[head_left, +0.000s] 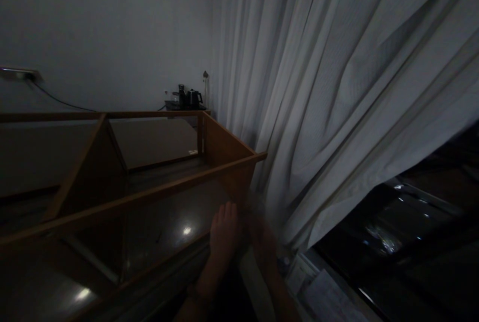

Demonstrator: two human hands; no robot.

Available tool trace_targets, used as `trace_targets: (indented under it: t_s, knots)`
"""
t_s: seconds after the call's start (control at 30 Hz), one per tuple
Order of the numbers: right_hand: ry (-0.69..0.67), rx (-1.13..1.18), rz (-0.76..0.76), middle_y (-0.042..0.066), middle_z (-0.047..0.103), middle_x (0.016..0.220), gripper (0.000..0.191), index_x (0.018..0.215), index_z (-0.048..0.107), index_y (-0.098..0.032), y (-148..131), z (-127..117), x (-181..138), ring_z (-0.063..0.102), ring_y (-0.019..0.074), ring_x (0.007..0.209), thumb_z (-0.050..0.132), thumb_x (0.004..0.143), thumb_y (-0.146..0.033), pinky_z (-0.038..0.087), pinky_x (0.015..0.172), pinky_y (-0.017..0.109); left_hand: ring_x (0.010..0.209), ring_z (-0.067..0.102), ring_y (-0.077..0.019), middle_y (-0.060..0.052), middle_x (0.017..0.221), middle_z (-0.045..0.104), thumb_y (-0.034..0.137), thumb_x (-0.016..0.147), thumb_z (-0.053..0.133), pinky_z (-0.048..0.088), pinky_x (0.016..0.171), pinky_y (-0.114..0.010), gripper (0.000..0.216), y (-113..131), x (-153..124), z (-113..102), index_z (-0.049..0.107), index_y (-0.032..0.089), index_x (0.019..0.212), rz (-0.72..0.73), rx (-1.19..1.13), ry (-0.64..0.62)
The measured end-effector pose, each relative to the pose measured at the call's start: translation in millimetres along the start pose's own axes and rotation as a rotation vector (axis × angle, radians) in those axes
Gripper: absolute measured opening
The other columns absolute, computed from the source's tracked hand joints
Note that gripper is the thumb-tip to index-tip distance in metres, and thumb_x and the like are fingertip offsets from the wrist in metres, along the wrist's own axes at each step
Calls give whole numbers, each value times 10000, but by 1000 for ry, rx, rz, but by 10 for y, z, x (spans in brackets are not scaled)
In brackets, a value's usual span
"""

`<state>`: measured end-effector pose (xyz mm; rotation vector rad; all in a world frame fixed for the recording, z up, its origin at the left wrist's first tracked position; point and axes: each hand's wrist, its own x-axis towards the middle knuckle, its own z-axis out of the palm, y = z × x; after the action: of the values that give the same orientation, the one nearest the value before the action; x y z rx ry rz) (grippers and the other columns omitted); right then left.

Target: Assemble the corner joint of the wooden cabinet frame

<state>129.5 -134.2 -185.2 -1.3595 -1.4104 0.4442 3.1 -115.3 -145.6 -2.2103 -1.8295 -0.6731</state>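
Observation:
The room is very dim. My left hand point(223, 232) reaches forward with its fingers stretched out and together, holding nothing. It rests by the near end panel of a wooden shelf unit point(239, 162) that stands on a glossy dark desk point(168, 227). My right hand point(263, 242) is just beside it at the lower folds of a long white curtain point(337, 102). That hand is dark and smeared, so its fingers do not show clearly.
A kettle and small items point(189, 97) stand at the far end of the desk against the wall. A cable runs from a wall fitting point(17, 74) at the left. Papers point(322, 297) lie at the bottom right under a dark window point(411, 227).

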Motion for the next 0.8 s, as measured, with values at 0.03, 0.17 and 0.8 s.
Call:
trace_targets:
  t_s: [0.03, 0.17, 0.8]
  knots:
    - [9, -27, -25, 84, 704, 984, 351, 1049, 651, -181, 23, -6, 6, 666, 197, 853, 499, 886, -452, 525, 733, 285, 955, 522, -243, -100, 1035, 587, 275, 854, 504, 444, 772, -346, 264, 1, 1, -2, 561, 152, 1080, -3, 0, 2]
    - [-55, -133, -185, 80, 695, 1010, 302, 1049, 658, -203, 101, -65, 21, 644, 197, 928, 491, 905, -410, 515, 824, 331, 973, 517, -247, -104, 1056, 583, 264, 849, 509, 442, 784, -356, 294, -2, -4, 3, 547, 137, 1112, 11, 5, 21]
    - [-62, -369, -484, 64, 712, 839, 262, 1101, 668, -248, 64, -158, 44, 656, 185, 762, 475, 935, -311, 540, 724, 306, 1005, 538, -260, -130, 1116, 596, 270, 859, 497, 459, 806, -367, 312, 0, -13, 48, 563, 126, 1127, 9, 18, 36]
